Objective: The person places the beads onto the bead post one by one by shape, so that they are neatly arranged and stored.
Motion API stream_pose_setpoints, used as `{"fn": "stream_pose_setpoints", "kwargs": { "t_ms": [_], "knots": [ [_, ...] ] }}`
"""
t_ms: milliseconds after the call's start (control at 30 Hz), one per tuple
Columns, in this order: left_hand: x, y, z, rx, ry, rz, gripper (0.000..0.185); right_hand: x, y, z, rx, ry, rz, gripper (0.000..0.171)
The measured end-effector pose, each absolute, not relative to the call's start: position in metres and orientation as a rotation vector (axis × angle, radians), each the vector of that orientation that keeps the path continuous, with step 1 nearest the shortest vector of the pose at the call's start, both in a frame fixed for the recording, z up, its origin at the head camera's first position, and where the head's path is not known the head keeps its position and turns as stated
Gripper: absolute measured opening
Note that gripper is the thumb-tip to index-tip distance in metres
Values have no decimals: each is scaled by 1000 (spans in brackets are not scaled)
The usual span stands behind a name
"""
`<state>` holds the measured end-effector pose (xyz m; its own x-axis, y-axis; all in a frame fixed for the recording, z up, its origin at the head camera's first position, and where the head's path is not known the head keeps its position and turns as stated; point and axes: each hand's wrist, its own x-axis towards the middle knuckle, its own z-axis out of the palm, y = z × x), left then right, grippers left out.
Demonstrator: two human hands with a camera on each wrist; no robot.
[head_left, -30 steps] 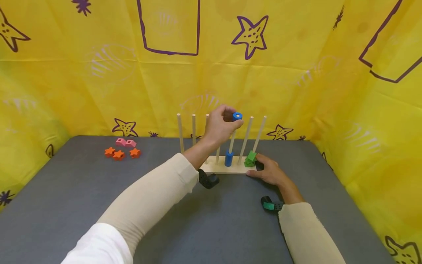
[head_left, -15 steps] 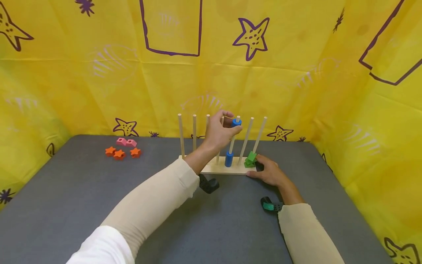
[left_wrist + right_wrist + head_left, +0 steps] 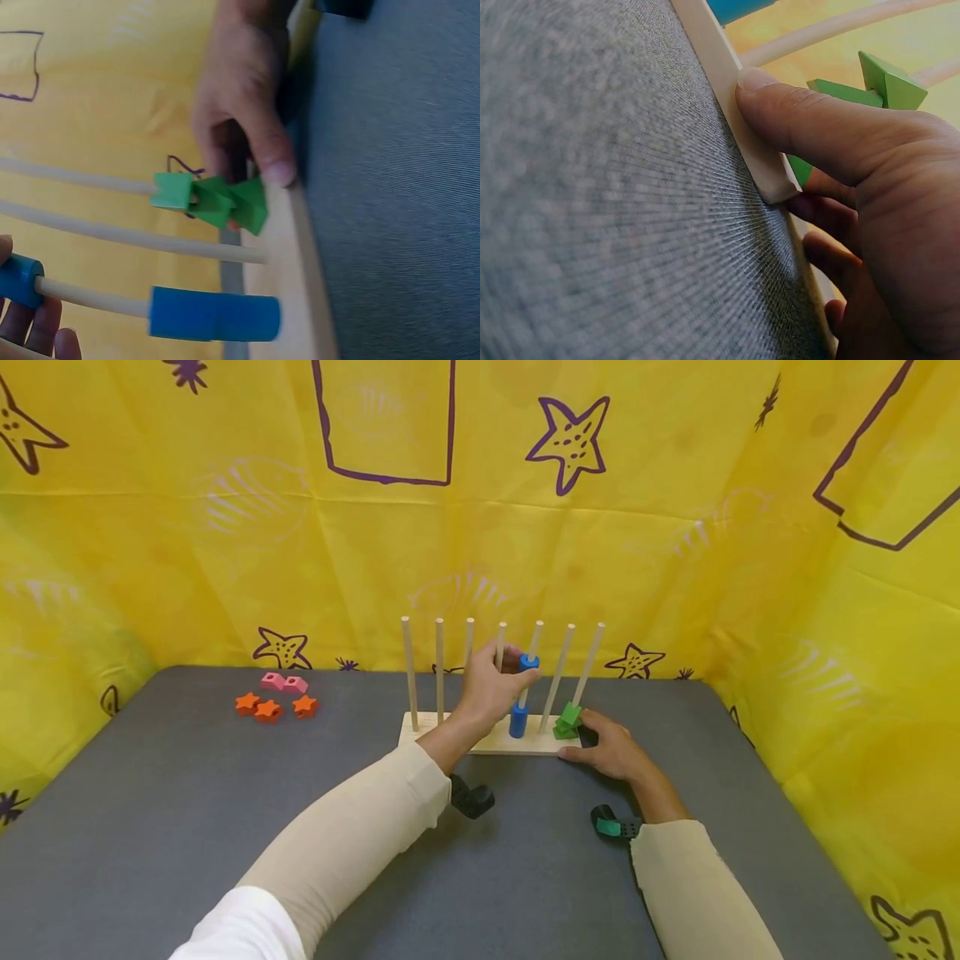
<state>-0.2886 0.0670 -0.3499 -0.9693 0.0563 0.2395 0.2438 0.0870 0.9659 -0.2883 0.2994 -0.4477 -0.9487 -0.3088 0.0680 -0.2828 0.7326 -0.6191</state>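
My left hand [image 3: 483,693] pinches a blue cylindrical bead [image 3: 529,662] that is threaded on a peg of the wooden peg stand [image 3: 525,746]. Lower on that same peg sit blue beads [image 3: 214,315], stacked against the base. At the stand's right end, my right hand [image 3: 611,750] grips the base, its thumb on the front edge [image 3: 765,169] and its other fingers behind. Beside those fingers, several green angular beads [image 3: 567,720] are stacked, turned at different angles, on the rightmost peg. The left hand's fingers are partly cut off in the left wrist view.
On the grey table [image 3: 225,827], orange star beads [image 3: 267,711] and pink beads [image 3: 283,682] lie at the back left. Bare upright pegs [image 3: 408,672] stand on the left part of the stand. A yellow patterned cloth [image 3: 480,527] hangs behind and at both sides.
My left hand has lowered the blue bead from the peg's tip to partway down the peg. The right hand has stayed at the stand's right end.
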Motion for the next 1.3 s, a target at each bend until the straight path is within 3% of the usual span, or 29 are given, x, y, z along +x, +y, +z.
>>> {"fn": "stream_pose_setpoints", "kwargs": {
  "t_ms": [633,1300],
  "knots": [
    [-287,65,-393,-208,-2335,-1901,28,-287,298,-446,-488,2881,-1010,83],
    [-274,53,-406,-213,-2394,-1842,34,-287,299,-447,-488,2878,-1018,84]
  ]
}}
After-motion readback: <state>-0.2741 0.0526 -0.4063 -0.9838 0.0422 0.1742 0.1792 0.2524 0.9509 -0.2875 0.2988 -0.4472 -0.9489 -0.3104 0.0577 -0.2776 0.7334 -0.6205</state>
